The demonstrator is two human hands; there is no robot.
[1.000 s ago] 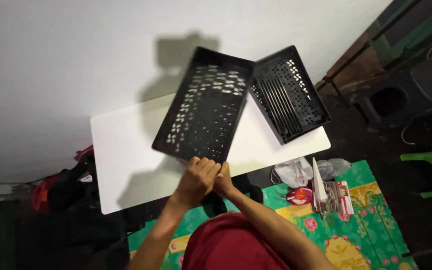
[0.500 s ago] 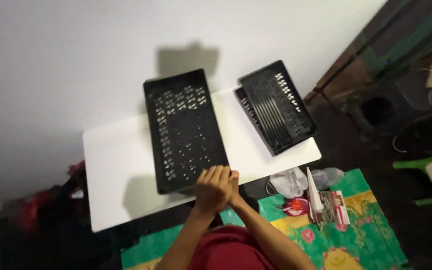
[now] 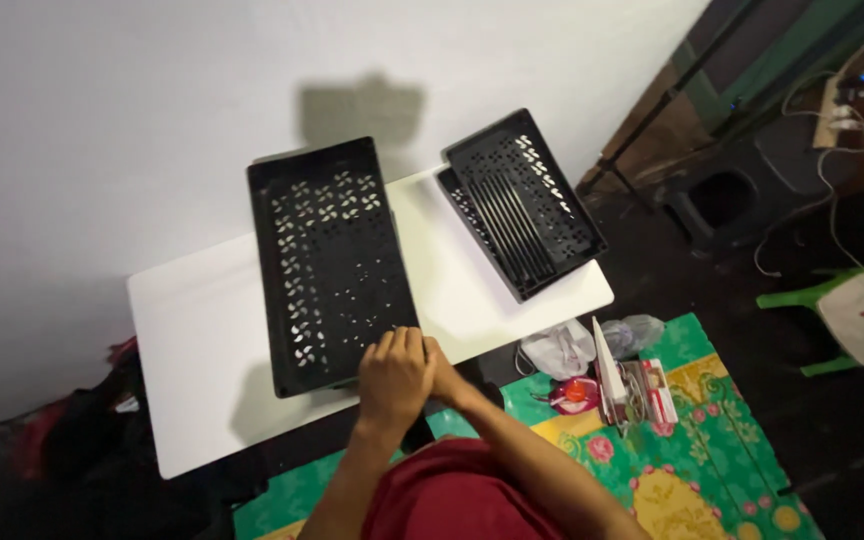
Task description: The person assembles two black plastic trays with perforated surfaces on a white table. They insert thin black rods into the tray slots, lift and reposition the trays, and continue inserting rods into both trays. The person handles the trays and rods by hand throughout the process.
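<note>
A black perforated tray (image 3: pixel 327 250) is held a little above the white table (image 3: pixel 202 340) and casts a shadow on the table and on the wall. Both my hands grip the right part of its near edge. My left hand (image 3: pixel 392 378) lies on top with its fingers curled over the rim. My right hand (image 3: pixel 440 372) is pressed against it, mostly hidden behind it. A stack of similar black trays (image 3: pixel 524 200) rests at an angle on the table's right end, apart from the held tray.
The white wall stands right behind the table. On the floor lie a green flowered mat (image 3: pixel 712 470), plastic bags (image 3: pixel 562 350) and a small box (image 3: pixel 642 390). A green chair (image 3: pixel 862 315) and a black stool (image 3: pixel 717 195) stand at the right, with dark clothes (image 3: pixel 82 440) at the left.
The held tray has swung anticlockwise, from slanting up to the right to pointing almost straight away from me, and sits lower over the table. Both hands stay on its near edge.
</note>
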